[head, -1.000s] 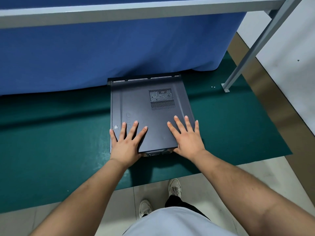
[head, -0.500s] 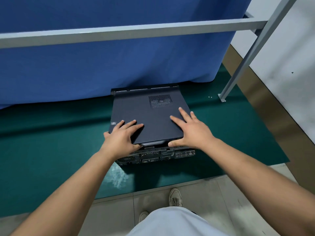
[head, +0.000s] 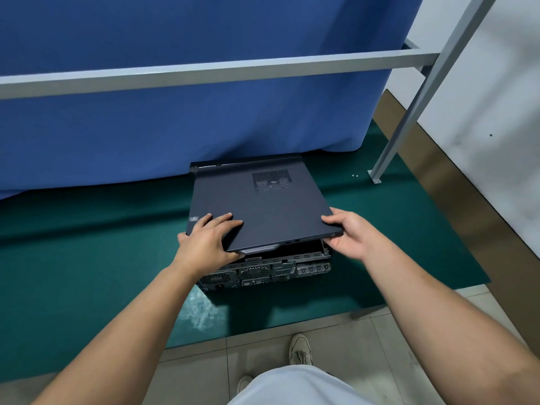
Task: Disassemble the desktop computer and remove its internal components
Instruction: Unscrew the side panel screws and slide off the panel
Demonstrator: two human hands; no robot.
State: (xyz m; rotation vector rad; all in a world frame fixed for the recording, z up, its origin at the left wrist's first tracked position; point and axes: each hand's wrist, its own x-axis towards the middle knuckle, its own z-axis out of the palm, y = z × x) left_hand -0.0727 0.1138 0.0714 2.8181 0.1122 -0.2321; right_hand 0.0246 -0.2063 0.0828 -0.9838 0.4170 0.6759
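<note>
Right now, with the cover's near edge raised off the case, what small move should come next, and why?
Probably lift the side cover clear and set it aside. Left hand and right hand grip its near corners, and that edge is tilted up off the chassis, while the far edge looks still seated.

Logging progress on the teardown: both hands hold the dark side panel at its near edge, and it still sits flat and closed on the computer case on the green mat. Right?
Not quite. The side panel is not flat and closed: its near edge is lifted off the computer case, leaving an open gap, as the head view shows. The rest holds: the left hand and right hand grip its near edge, on the green mat.
</note>
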